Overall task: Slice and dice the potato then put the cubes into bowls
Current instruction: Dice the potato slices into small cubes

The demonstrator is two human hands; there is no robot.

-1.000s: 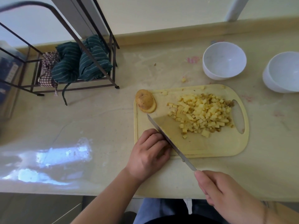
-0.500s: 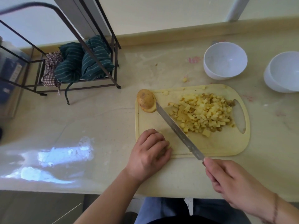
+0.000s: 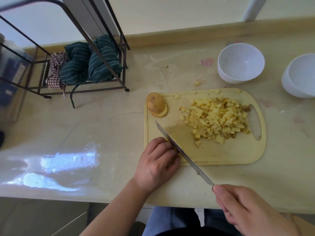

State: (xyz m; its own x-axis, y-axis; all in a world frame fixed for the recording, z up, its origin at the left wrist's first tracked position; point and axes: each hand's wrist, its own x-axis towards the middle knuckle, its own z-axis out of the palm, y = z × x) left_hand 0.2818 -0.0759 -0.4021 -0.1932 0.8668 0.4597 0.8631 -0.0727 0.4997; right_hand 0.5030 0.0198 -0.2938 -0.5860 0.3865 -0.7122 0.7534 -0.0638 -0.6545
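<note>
Left hand (image 3: 157,163) curled over potato slices (image 3: 175,148), lower centre; right hand (image 3: 247,212) grips knife (image 3: 180,151), blade running diagonally, touching left fingertips' right side.

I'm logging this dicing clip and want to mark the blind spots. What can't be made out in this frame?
All in the head view:
- Potato piece being cut: covered by the curled left hand; only a yellow sliver shows beside the long steel knife.
- Knife handle: hidden inside the right hand.
- Second white bowl: cut off by the right edge.
- Blue box behind the wire rack: blurred, label unreadable.
</note>
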